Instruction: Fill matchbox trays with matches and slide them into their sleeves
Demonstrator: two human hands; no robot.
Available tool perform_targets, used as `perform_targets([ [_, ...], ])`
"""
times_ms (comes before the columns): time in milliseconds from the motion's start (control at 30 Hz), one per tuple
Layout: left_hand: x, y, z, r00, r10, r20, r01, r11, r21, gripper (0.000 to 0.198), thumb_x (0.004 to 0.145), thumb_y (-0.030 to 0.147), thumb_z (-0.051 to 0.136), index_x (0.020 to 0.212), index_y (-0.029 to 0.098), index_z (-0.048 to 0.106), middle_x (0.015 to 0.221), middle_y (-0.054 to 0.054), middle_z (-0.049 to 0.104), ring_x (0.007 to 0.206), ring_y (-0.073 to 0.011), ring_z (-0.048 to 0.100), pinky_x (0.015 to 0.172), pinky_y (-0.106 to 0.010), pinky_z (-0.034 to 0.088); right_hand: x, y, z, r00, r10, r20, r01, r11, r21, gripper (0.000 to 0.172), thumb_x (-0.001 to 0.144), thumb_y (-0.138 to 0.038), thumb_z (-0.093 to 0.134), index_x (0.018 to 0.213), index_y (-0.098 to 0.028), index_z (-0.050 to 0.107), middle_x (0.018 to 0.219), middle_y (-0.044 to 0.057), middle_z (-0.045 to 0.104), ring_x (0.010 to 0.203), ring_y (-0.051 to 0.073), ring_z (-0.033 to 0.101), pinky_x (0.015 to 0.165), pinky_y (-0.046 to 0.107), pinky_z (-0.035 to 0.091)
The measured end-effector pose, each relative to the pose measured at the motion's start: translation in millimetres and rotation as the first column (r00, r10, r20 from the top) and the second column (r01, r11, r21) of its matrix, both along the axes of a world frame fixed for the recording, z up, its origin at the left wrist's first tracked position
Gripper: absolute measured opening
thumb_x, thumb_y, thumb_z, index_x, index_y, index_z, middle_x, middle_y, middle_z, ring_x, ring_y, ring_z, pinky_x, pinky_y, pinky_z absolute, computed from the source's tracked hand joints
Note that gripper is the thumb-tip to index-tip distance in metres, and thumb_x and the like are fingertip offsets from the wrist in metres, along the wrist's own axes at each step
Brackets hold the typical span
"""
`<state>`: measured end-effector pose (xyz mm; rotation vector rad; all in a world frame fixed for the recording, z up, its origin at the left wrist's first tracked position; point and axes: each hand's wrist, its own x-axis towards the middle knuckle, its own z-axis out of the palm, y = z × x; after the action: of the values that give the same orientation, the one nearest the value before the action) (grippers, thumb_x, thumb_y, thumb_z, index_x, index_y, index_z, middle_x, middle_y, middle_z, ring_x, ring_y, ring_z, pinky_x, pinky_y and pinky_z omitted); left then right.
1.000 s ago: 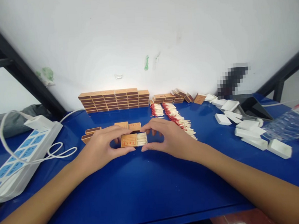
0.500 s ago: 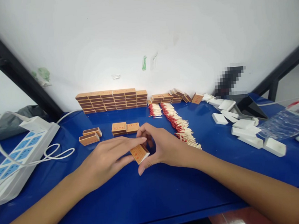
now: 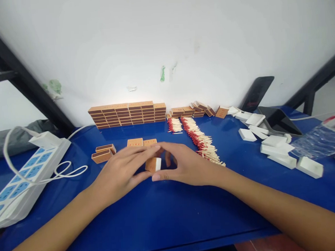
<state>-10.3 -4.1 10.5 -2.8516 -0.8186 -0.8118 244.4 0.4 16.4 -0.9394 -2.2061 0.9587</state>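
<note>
Over the front middle of the blue table, a tan matchbox [image 3: 151, 165] with a white end showing is held between both hands. My left hand [image 3: 116, 177] grips it from the left, thumb below and fingers across the top. From the right, my right hand [image 3: 191, 166] curls around its white end, thumb at the lower edge and fingertips meeting my left fingers; part of the box is hidden. Just behind the hands lie matchboxes [image 3: 134, 142], partly covered. Two more matchboxes [image 3: 102, 156] stand on their sides to the left.
Stacked matchboxes [image 3: 123, 115] line the wall, with loose matchbox sleeves [image 3: 202, 107] to their right. Red-tipped matches [image 3: 198, 136] lie in a long row. White inner trays [image 3: 275, 148], a phone [image 3: 257, 92] and plastic wrap [image 3: 320, 137] occupy the right. A power strip [image 3: 30, 177] with cables is left.
The matchbox has turned and risen slightly in the hands, its white end now facing right. My right hand has closed in towards my left, and their fingertips meet above the box.
</note>
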Motion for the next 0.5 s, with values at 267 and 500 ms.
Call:
perform_targets([
  [267,3.8,6.1,5.6,0.988,0.154,-0.005,-0.153,0.981,0.116,0.077,0.102,0.039,0.070,0.168,0.027,0.032,0.140,-0.013,0.071,0.132,-0.0321,0.063,0.117,-0.051,0.048,2.6,4.9,-1.0,0.993,-0.096,0.064,0.054,0.876,0.480,0.031,0.096,-0.030,0.074,0.125,-0.022,0.067,0.108,0.006,0.072,0.089,0.020,0.067,0.079,0.034,0.053],
  [500,-46.0,26.3,45.0,0.877,0.443,-0.184,-0.439,0.896,0.064,0.067,0.093,0.072,0.067,0.137,0.022,0.070,0.123,-0.016,0.077,0.112,-0.0386,0.072,0.100,-0.050,0.054,5.9,38.5,-9.7,0.961,-0.248,-0.119,0.275,0.897,0.346,0.026,0.092,-0.035,0.078,0.114,-0.023,0.072,0.104,0.005,0.075,0.093,0.021,0.066,0.081,0.036,0.053],
])
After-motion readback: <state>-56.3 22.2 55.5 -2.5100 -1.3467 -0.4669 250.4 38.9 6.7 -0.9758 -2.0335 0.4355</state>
